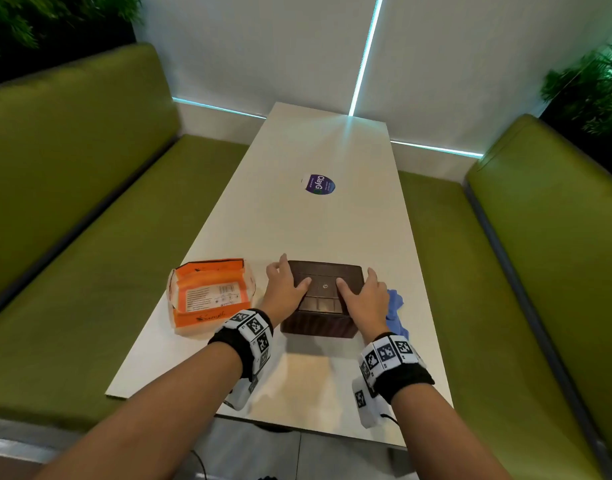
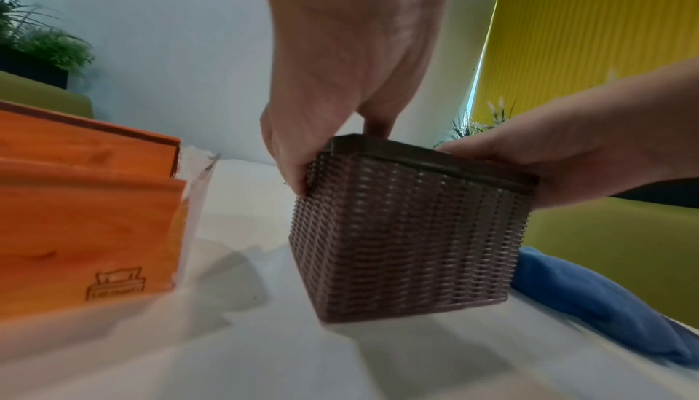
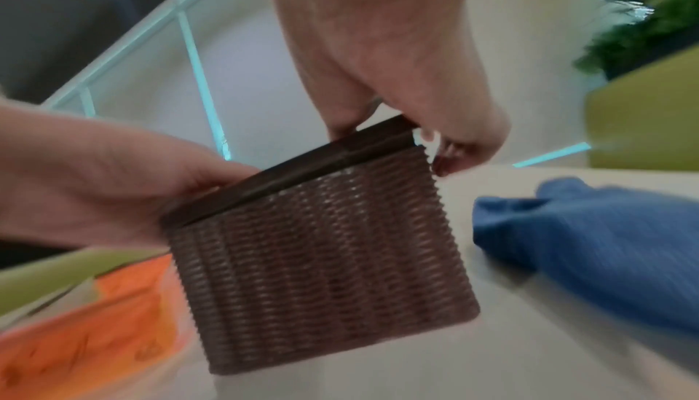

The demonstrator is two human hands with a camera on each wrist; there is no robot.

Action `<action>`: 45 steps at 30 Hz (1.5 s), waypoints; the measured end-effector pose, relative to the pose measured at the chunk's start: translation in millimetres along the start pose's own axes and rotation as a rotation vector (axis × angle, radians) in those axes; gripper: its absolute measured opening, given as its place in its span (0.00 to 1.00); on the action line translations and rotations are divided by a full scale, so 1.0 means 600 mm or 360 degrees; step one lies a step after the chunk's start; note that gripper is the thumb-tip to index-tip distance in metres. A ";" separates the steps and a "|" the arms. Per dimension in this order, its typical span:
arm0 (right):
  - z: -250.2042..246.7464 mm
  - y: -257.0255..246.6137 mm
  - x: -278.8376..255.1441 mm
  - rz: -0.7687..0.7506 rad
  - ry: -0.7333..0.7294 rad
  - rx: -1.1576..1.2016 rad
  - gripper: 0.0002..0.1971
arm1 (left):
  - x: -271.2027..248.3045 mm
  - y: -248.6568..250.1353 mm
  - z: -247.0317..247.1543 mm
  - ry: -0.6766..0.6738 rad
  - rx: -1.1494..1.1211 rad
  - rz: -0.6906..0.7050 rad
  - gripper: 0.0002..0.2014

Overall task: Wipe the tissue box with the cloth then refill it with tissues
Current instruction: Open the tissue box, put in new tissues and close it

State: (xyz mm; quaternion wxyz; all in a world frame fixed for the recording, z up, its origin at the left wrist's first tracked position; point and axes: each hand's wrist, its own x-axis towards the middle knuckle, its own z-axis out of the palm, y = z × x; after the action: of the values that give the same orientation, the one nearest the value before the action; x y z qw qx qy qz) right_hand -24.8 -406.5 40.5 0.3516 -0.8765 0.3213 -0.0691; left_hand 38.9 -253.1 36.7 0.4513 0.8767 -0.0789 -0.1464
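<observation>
Both hands on the tissue box point(image 1: 321, 299) near the surface's near edge: left hand point(image 1: 283, 289) and right hand point(image 1: 365, 299) clamp its lid from opposite sides, thumbs on top, probably to free it. Cloth point(image 1: 394, 311) lies just right; tissue pack point(image 1: 211, 296) left. Box contents hidden.

Left of your left hand's fingers point(image 1: 283, 271) the orange tissue pack point(image 1: 211, 296) blocks; the blue cloth point(image 1: 396, 311) lies beside your right hand's fingers point(image 1: 373, 277); beyond the fingertips the table point(image 1: 318, 230) is free.
</observation>
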 end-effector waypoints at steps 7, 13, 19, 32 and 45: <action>0.020 0.036 0.001 0.0304 -0.0498 0.1174 0.26 | 0.027 -0.058 0.030 -0.0085 -0.0256 -0.0102 0.49; 0.029 0.041 0.012 0.0264 -0.0557 0.1101 0.32 | 0.044 -0.089 0.033 -0.0118 -0.0471 -0.0085 0.50; 0.027 0.040 0.007 0.0227 -0.0678 0.1211 0.28 | 0.022 -0.069 0.007 -0.0184 -0.0671 -0.0124 0.35; 0.040 0.036 -0.006 0.0098 -0.0453 0.1062 0.41 | 0.005 -0.058 -0.001 -0.0123 -0.0652 -0.0079 0.35; 0.008 0.006 -0.009 0.0378 -0.0664 0.1258 0.20 | 0.002 -0.051 -0.007 -0.0178 -0.0878 -0.0192 0.29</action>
State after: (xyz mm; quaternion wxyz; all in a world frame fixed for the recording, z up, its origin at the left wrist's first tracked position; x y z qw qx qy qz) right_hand -29.2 -402.4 35.0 0.7215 -0.6275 0.2909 0.0325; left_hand 41.6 -232.4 13.7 0.6582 0.7145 -0.0086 -0.2370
